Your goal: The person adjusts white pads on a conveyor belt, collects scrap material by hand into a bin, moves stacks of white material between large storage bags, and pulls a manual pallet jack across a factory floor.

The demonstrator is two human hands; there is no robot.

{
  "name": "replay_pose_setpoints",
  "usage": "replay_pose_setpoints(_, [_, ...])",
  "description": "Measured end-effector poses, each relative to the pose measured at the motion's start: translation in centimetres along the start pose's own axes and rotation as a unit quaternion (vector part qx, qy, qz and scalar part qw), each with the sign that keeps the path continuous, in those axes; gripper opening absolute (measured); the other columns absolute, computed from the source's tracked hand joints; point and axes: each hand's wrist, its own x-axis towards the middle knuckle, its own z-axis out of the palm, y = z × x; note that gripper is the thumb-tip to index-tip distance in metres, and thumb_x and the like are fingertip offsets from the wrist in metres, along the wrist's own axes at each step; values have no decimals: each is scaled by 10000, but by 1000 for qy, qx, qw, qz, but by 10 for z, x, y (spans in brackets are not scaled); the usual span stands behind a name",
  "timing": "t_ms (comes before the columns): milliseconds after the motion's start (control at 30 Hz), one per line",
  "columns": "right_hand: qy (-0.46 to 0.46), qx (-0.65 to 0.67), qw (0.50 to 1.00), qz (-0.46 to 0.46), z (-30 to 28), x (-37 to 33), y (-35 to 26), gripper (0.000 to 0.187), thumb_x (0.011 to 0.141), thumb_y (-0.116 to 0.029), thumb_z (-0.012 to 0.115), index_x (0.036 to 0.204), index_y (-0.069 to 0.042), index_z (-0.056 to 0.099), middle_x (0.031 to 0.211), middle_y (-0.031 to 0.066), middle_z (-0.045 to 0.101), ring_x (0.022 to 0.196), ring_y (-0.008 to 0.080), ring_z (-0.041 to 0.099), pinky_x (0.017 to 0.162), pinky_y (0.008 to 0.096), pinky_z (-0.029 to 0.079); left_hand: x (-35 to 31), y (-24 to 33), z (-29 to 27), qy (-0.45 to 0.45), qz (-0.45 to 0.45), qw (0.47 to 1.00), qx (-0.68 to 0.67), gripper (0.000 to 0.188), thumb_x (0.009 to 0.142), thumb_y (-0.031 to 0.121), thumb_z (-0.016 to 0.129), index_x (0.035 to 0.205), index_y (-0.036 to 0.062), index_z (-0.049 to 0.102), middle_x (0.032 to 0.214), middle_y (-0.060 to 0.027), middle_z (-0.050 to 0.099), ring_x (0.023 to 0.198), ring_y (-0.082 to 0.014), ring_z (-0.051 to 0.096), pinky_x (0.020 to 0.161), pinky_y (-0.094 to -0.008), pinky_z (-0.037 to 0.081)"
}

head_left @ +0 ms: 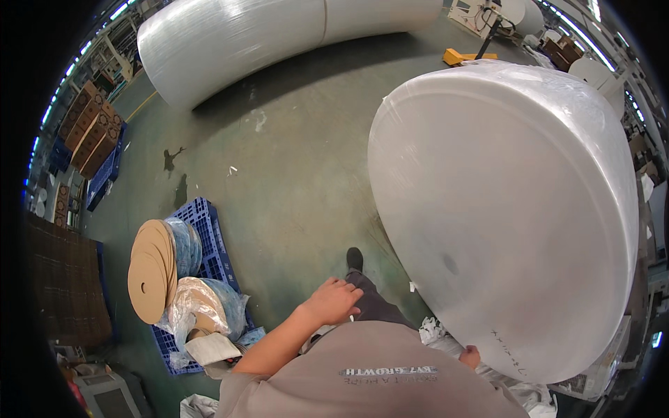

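Observation:
My left hand (pixel 333 301) hangs in front of my body with its fingers curled in. A tiny white bit shows by its fingertips, too small to name. Beside the lower edge of a huge roll of white sheet (pixel 488 202) is my right hand (pixel 470 357), mostly hidden behind my shirt. Its visible part looks curled, and what it holds, if anything, is hidden. The roll's flat round end faces me, and clear film wraps its side. Crumpled white wrapping (pixel 435 333) lies near my right hand, at the foot of the roll.
Another long white wrapped roll (pixel 237 49) lies across the far side. At left, a blue pallet (pixel 221 258) bears cardboard discs (pixel 150 268) and film-wrapped rolls. Stacked brown cartons (pixel 97 132) stand at the far left. A yellow pallet jack (pixel 456 57) is behind the near roll.

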Motion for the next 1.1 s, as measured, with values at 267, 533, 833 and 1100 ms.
replay_pose_setpoints(267, [-369,-33,898,-238,132,127,-322,440,899,-319,721,1206,-4,704,1134,195,745,1065,325,710,962,408,541,-22,-154,-22,-258,-293,920,45,442,928,394,708,1215,61,652,1121,-143,732,1093,-349,676,952,-461,489])
replay_pose_setpoints(533, [-393,65,833,-384,100,170,-627,412,920,-242,707,1265,-22,657,1060,151,756,981,278,720,897,385,559,-51,-278,82,295,-488,661,-488,209,968,164,682,1041,-30,661,938,-92,725,829,-158,676,770,-331,557])
replay_pose_setpoints(833, [-443,-22,828,-341,127,185,-702,381,927,-253,727,1217,-9,683,1064,154,758,971,255,724,882,366,565,-103,-335,188,18,-577,725,-375,264,921,359,673,918,105,742,883,-111,741,813,-266,714,660,-418,544])
replay_pose_setpoints(1100, [-456,-52,812,-361,155,184,-845,423,954,-353,686,1255,-56,669,1168,159,734,1084,305,698,956,400,537,14,-612,33,92,-531,638,-550,179,922,184,665,948,11,705,838,-91,739,740,-224,715,663,-385,588])
